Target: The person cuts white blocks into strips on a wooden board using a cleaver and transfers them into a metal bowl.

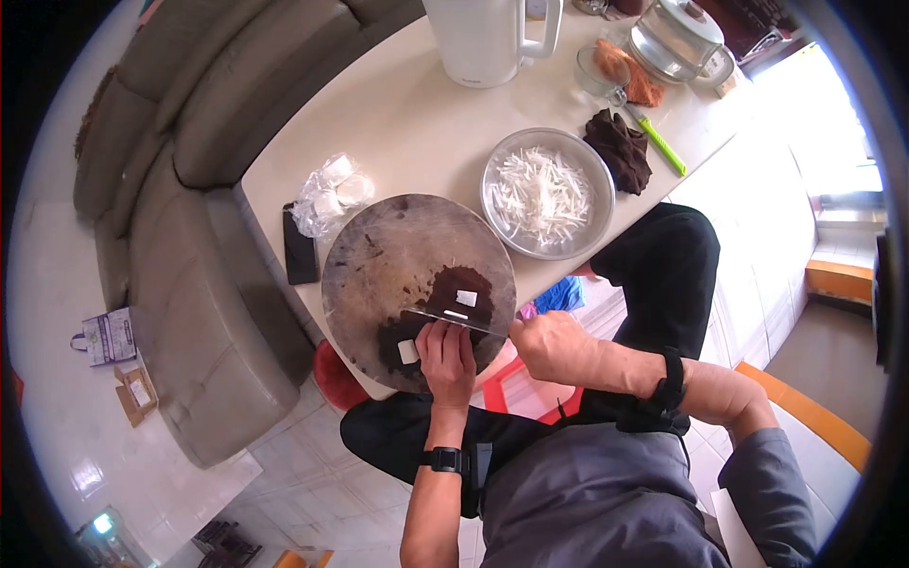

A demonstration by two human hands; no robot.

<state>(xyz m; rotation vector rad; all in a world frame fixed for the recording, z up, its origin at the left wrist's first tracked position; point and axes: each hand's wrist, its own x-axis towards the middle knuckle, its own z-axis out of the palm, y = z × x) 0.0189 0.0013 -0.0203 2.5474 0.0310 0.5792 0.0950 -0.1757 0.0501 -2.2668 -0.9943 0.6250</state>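
A round wooden cutting board (379, 251) lies at the table's near edge, dark and wet in its lower half. My right hand (552, 346) is closed round the handle of a knife (481, 328), whose thin blade reaches left across the board. Against the near side of the blade, my left hand (445, 355) presses down with its fingers together and bent; what lies under them is hidden. Just beyond the blade is a thin white strip (455, 314). A white flat piece (467, 297) rests farther up, and a white block (408, 351) sits left of my left hand.
A metal bowl (490, 204) of white shreds stands right of the board. Plastic-wrapped white pieces (333, 192) and a black phone (300, 248) lie left. Behind are a white pitcher (476, 43), a dark cloth (618, 151), a green-handled tool (661, 145) and a glass teapot (670, 45).
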